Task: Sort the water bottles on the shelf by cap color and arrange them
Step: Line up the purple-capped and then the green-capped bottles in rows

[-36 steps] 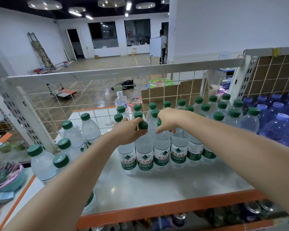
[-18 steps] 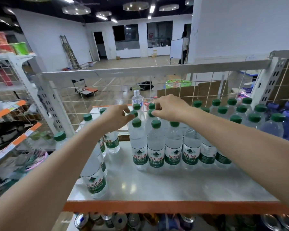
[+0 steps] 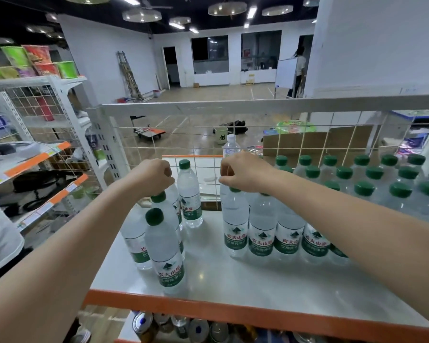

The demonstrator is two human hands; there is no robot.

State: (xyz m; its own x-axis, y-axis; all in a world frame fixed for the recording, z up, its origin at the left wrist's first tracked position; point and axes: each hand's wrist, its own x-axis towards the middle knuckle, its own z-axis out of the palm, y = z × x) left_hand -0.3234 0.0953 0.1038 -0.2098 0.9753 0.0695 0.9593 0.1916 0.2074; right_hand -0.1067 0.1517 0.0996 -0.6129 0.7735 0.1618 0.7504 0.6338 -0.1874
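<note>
Clear water bottles with green caps stand on the white shelf (image 3: 233, 276). A left cluster has a front bottle (image 3: 167, 253), and another bottle (image 3: 190, 196) stands alone near the mesh. My left hand (image 3: 154, 177) curls over the top of a bottle (image 3: 175, 201) in that cluster, hiding its cap. A bare gap separates the cluster from a front row of labelled bottles (image 3: 289, 233). My right hand (image 3: 245, 172) pinches the cap of the leftmost row bottle (image 3: 235, 219). More green-capped bottles (image 3: 372, 179) fill the back right.
A white wire mesh (image 3: 258, 134) with a top rail backs the shelf, and an orange strip (image 3: 233, 310) edges its front. Cans (image 3: 196, 328) lie on the level below. Another rack (image 3: 35, 149) with snack cups stands to the left. A white-capped bottle (image 3: 230, 146) stands behind the mesh.
The view swung left, so the blue-capped bottles left the frame. My left hand moved from the row over to the left cluster. My right hand shifted to the row's leftmost bottle.
</note>
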